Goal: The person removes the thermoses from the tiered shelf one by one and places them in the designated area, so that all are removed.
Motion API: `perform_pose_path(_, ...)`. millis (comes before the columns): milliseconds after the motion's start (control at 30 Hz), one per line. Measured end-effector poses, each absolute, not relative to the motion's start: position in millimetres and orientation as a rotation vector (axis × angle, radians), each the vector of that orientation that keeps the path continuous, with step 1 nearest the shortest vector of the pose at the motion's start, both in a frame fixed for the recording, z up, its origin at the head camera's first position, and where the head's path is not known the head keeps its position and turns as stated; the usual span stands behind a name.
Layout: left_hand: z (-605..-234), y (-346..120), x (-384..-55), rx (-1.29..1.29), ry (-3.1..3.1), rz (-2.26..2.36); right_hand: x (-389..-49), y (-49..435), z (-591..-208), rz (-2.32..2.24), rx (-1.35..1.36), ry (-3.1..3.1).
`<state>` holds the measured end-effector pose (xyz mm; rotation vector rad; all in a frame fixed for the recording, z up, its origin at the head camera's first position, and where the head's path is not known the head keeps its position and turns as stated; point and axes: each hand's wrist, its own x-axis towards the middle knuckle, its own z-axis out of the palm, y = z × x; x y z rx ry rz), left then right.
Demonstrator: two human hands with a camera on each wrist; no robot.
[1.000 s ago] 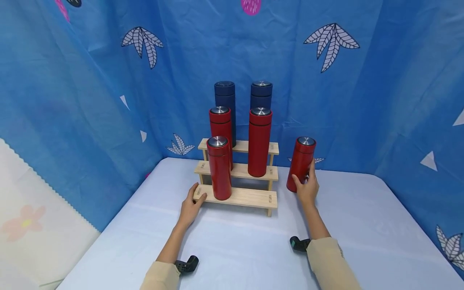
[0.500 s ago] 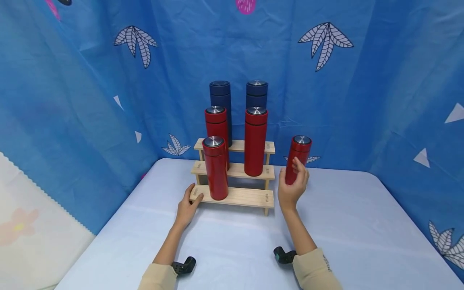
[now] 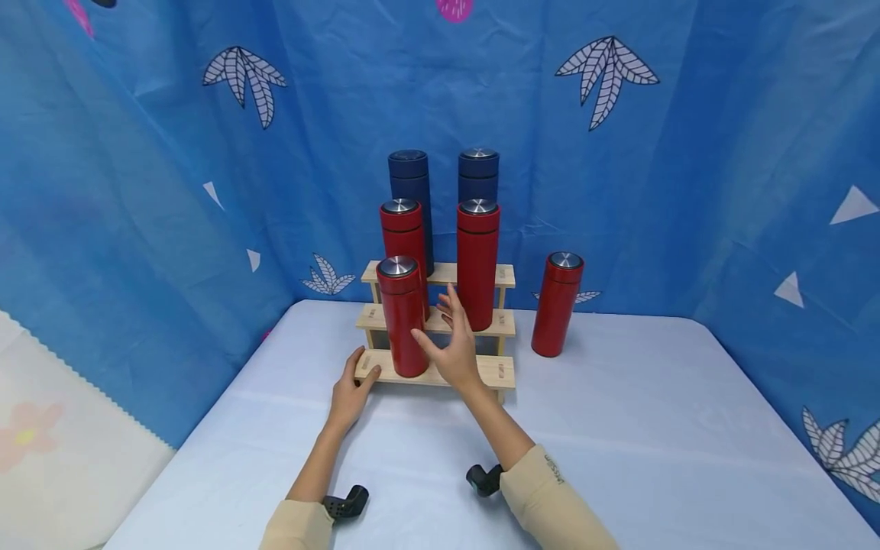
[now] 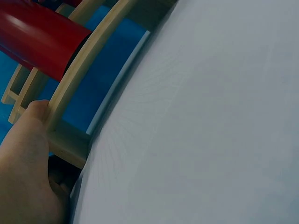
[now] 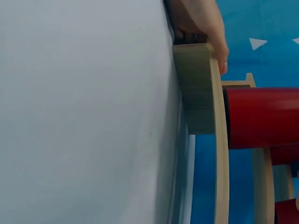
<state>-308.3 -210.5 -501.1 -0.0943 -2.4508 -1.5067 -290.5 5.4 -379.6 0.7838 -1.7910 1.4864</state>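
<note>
My left hand [image 3: 349, 393] grips the left end of a three-step wooden display stand [image 3: 495, 372], thumb on the lowest step; the left wrist view shows that thumb [image 4: 35, 112] at the board's edge. A red thermos [image 3: 406, 328] with a steel-topped lid stands upright on the lowest step. My right hand [image 3: 455, 355] is beside its right side, fingers spread, thumb tip right at the bottle, nothing held. Two more red thermoses stand on the middle step, a left one [image 3: 402, 229] and a right one [image 3: 477, 267]. Another red thermos [image 3: 558, 305] stands on the table right of the stand.
Two dark blue thermoses, a left one [image 3: 410, 179] and a right one [image 3: 479, 169], stand on the top step, partly hidden by red ones. A white cloth covers the table [image 3: 653, 428]. A blue patterned curtain [image 3: 330, 99] hangs close behind the stand.
My right hand has let go of the red thermos at the right and moved left to the one on the lowest step. My left hand stays on the stand. The view has shifted slightly.
</note>
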Motion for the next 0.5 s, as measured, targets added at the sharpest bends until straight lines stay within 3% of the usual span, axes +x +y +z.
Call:
perform_pose_path(200, -500, -211, -307, -0.087, -2.458, -1.512, -301, -6, -386, 1.575, 0.931, -1.893)
perform_pose_path(500, -501, -211, -307, -0.099, -2.462, -1.504, -298, -10, -386, 1.555, 0.875, -1.916)
